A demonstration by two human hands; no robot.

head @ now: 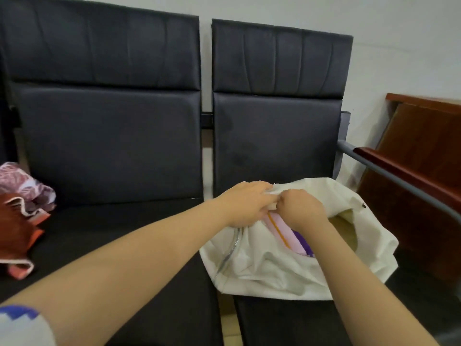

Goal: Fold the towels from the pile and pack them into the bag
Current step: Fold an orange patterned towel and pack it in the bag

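Left hand (245,204) and right hand (303,208) are pinching the white bag (269,270) at its rim, each grip curled on fabric; best be spreading the mouth, keeping the pink towel (279,227) flat

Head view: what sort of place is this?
Likely a waiting room or office: linked black padded seats against a plain white wall, a grey metal armrest, wooden furniture beside them.

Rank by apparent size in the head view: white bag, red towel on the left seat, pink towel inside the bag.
1. white bag
2. red towel, partly cut off by the frame edge
3. pink towel, only a strip showing; the bag hides the rest
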